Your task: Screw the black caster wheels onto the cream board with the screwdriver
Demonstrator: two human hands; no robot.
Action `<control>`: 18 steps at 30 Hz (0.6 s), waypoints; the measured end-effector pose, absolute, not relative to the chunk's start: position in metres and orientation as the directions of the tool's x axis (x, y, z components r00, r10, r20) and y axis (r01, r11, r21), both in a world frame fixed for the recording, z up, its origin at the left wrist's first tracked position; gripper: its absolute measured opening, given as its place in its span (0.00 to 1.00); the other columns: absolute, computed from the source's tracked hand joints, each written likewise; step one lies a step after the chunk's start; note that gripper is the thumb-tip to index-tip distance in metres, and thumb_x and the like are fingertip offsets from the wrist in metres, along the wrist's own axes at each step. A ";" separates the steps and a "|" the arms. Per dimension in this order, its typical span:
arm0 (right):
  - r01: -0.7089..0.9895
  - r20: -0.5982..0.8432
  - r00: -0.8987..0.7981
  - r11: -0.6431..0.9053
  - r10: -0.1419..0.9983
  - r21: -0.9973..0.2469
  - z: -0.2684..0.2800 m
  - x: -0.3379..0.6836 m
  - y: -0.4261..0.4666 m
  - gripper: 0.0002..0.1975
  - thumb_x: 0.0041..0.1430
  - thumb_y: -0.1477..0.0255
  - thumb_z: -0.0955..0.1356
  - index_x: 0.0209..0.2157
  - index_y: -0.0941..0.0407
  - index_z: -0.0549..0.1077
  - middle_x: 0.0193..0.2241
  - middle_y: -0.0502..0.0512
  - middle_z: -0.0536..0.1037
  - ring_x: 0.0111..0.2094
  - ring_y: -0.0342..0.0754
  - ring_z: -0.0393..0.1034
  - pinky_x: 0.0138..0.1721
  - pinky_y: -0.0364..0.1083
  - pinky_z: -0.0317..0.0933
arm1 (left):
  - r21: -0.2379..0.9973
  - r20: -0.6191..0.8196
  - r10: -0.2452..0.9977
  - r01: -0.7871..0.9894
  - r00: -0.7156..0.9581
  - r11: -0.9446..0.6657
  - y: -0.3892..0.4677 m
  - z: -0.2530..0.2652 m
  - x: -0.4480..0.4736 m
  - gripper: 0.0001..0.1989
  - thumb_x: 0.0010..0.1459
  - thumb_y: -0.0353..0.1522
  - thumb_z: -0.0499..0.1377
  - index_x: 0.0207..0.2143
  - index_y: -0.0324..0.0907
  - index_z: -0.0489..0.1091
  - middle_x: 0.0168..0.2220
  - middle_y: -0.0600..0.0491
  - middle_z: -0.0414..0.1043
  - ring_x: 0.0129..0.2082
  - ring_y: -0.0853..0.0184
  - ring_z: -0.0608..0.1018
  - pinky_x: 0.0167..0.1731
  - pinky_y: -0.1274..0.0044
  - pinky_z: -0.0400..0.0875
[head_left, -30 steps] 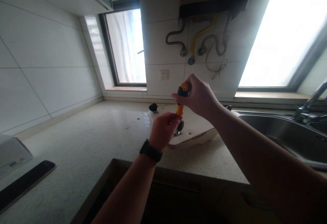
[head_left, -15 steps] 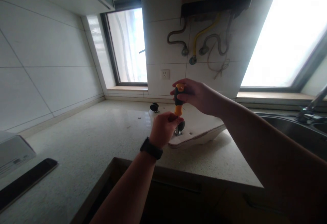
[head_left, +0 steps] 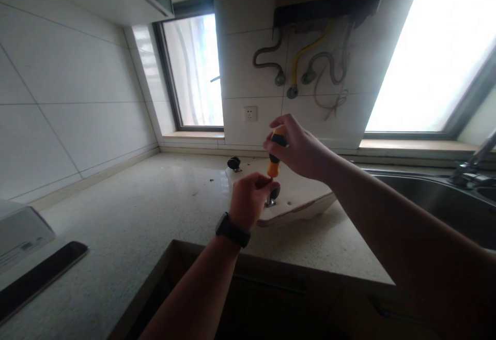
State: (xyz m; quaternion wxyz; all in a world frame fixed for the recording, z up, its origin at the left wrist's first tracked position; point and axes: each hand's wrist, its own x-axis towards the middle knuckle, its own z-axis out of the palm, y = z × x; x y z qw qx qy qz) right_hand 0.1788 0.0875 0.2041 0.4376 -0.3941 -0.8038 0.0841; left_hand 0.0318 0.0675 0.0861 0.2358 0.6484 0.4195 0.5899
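Observation:
In the head view, my right hand (head_left: 291, 146) is wrapped around the orange and black handle of a screwdriver (head_left: 274, 155), which points down and leans slightly. My left hand (head_left: 250, 198), below a dark wristwatch, is closed in a pinch around the screwdriver's shaft just under the handle. The tip is hidden behind its fingers. Right beneath is a black caster wheel (head_left: 275, 194) with a metal bracket, on the near corner of a flat white board (head_left: 306, 187). Another black caster (head_left: 233, 163) stands at the board's far left corner.
The board lies on a speckled stone countertop (head_left: 174, 200). A steel sink (head_left: 418, 195) with a faucet is at right. At the left are a white box (head_left: 27, 229) and a long dark object (head_left: 42, 273). A small dark bit (head_left: 211, 180) lies on the counter.
My right hand has shifted slightly right and turned on the handle, tilting the screwdriver's top to the right. The left hand stays pinched at nearly the same spot.

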 end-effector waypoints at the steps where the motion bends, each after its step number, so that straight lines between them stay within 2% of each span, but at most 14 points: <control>1: 0.430 0.587 -0.384 0.701 0.712 -0.569 0.205 0.181 0.091 0.23 0.59 0.58 0.69 0.53 0.52 0.64 0.46 0.58 0.78 0.39 0.50 0.73 0.38 0.50 0.67 | 0.800 0.566 0.823 0.270 -0.044 -0.536 0.067 0.087 0.032 0.07 0.57 0.35 0.71 0.30 0.42 0.79 0.27 0.53 0.81 0.28 0.66 0.80 0.30 0.75 0.72; 3: 0.263 0.527 -0.492 0.695 0.694 -0.669 0.207 0.185 0.095 0.21 0.60 0.59 0.68 0.53 0.52 0.67 0.49 0.58 0.78 0.42 0.50 0.74 0.42 0.51 0.69 | 0.795 0.568 0.823 0.285 -0.036 -0.536 0.065 0.089 0.032 0.06 0.58 0.34 0.70 0.30 0.42 0.79 0.27 0.53 0.81 0.28 0.66 0.80 0.29 0.75 0.72; 4: 0.271 0.521 -0.498 0.695 0.693 -0.665 0.209 0.186 0.095 0.20 0.59 0.58 0.69 0.49 0.52 0.69 0.46 0.58 0.79 0.41 0.51 0.74 0.40 0.52 0.69 | 0.789 0.571 0.820 0.295 -0.029 -0.539 0.064 0.091 0.031 0.06 0.59 0.34 0.69 0.30 0.42 0.79 0.27 0.53 0.81 0.27 0.66 0.80 0.29 0.75 0.72; 6: 0.442 0.564 -0.410 0.697 0.717 -0.564 0.211 0.185 0.092 0.19 0.55 0.53 0.73 0.39 0.53 0.73 0.34 0.55 0.79 0.33 0.50 0.71 0.35 0.51 0.66 | 0.769 0.588 0.809 0.316 -0.004 -0.557 0.063 0.092 0.031 0.06 0.60 0.33 0.67 0.30 0.43 0.80 0.27 0.53 0.81 0.27 0.66 0.80 0.29 0.75 0.72; 8: 0.668 0.667 -0.250 0.624 0.702 -0.406 0.212 0.181 0.087 0.24 0.48 0.48 0.76 0.30 0.54 0.71 0.25 0.53 0.74 0.27 0.48 0.66 0.30 0.50 0.61 | 0.742 0.608 0.793 0.327 0.039 -0.585 0.063 0.092 0.030 0.06 0.62 0.33 0.66 0.32 0.42 0.80 0.28 0.52 0.81 0.28 0.66 0.80 0.30 0.75 0.72; 10: 0.792 0.739 -0.160 0.532 0.655 -0.300 0.212 0.177 0.084 0.28 0.47 0.44 0.75 0.28 0.54 0.69 0.22 0.52 0.70 0.26 0.47 0.63 0.29 0.49 0.57 | 0.735 0.613 0.787 0.312 0.077 -0.602 0.064 0.091 0.028 0.06 0.63 0.33 0.64 0.33 0.42 0.80 0.30 0.52 0.82 0.30 0.66 0.80 0.31 0.75 0.73; 11: 0.801 0.747 -0.164 0.529 0.645 -0.281 0.212 0.176 0.083 0.27 0.51 0.43 0.73 0.28 0.54 0.70 0.22 0.52 0.70 0.26 0.47 0.63 0.30 0.50 0.58 | 0.742 0.606 0.790 0.295 0.088 -0.602 0.065 0.091 0.027 0.06 0.64 0.32 0.64 0.33 0.42 0.80 0.31 0.51 0.83 0.31 0.66 0.81 0.33 0.74 0.73; 13: 0.703 0.701 -0.265 0.630 0.662 -0.329 0.211 0.176 0.087 0.22 0.61 0.49 0.68 0.34 0.55 0.74 0.27 0.54 0.75 0.30 0.49 0.68 0.34 0.51 0.62 | 0.768 0.583 0.807 0.261 0.093 -0.584 0.067 0.090 0.024 0.06 0.64 0.31 0.63 0.35 0.42 0.81 0.33 0.50 0.83 0.33 0.65 0.82 0.36 0.74 0.75; 15: 0.474 0.624 -0.420 0.745 0.659 -0.468 0.209 0.180 0.093 0.17 0.64 0.58 0.66 0.48 0.53 0.76 0.39 0.56 0.80 0.39 0.50 0.73 0.41 0.52 0.68 | 0.788 0.561 0.822 0.241 0.096 -0.566 0.069 0.091 0.022 0.06 0.64 0.31 0.63 0.36 0.41 0.81 0.35 0.49 0.84 0.34 0.64 0.82 0.38 0.73 0.75; 17: 0.245 0.569 -0.542 0.763 0.619 -0.598 0.207 0.183 0.100 0.24 0.61 0.64 0.68 0.59 0.50 0.70 0.49 0.56 0.79 0.48 0.51 0.74 0.49 0.53 0.71 | 0.801 0.543 0.831 0.224 0.120 -0.556 0.071 0.091 0.019 0.07 0.65 0.32 0.63 0.38 0.41 0.81 0.35 0.49 0.84 0.35 0.64 0.82 0.38 0.73 0.75; 18: 0.173 0.550 -0.570 0.744 0.610 -0.646 0.207 0.185 0.102 0.26 0.60 0.65 0.69 0.60 0.50 0.69 0.50 0.56 0.78 0.50 0.51 0.74 0.52 0.54 0.71 | 0.808 0.532 0.835 0.211 0.136 -0.550 0.072 0.091 0.019 0.07 0.65 0.33 0.63 0.38 0.41 0.81 0.36 0.49 0.84 0.35 0.64 0.83 0.38 0.73 0.76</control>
